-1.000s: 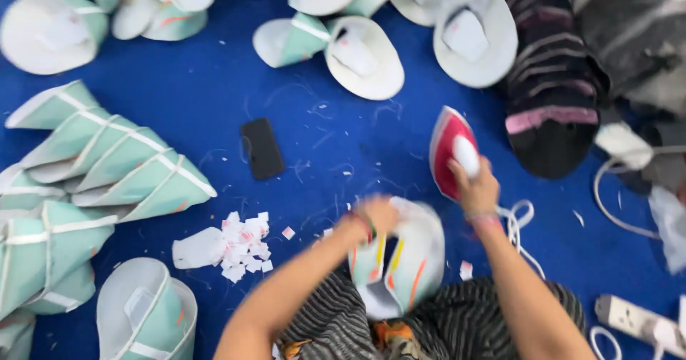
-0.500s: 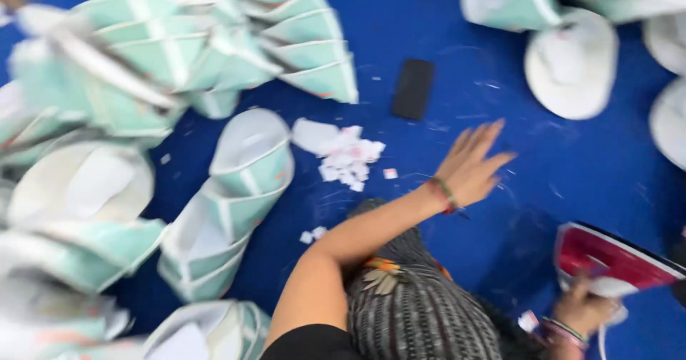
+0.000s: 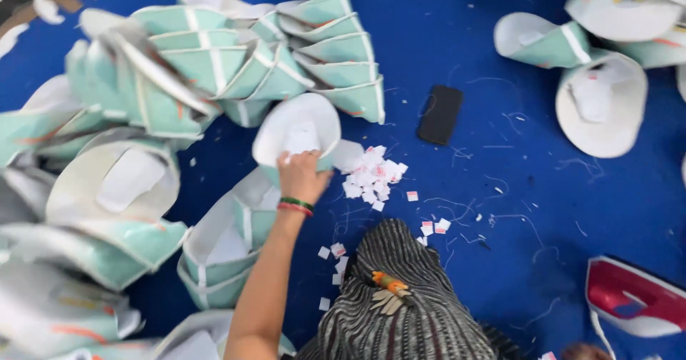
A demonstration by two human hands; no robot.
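The left hand (image 3: 301, 178) was stretched out over the blue cloth-covered floor (image 3: 500, 60), its fingers (image 3: 294, 161) curled closed on the lower rim of a white-lined, mint-green fabric hat piece (image 3: 296, 127). That piece sat directly above and beyond the fingers, touching them, with its pale open inside turned up toward the camera and a white label patch showing in the middle. Its oval ran on a slant, from lower left to upper right, and its green outer side faced down and away. It lay at the near edge of a stack of mint-green folded cone-shaped pieces (image 3: 336, 67), just left of a small heap of white and pink paper scraps (image 3: 371, 178). A black flat rectangular phone (image 3: 439, 115) lay near, to the right of the heap. The red and white clothes iron (image 3: 632, 299) stood well apart at the lower right. Only a sliver of the right hand (image 3: 582, 351) showed at the bottom edge, so whether its fingers were open or closed could not be told.
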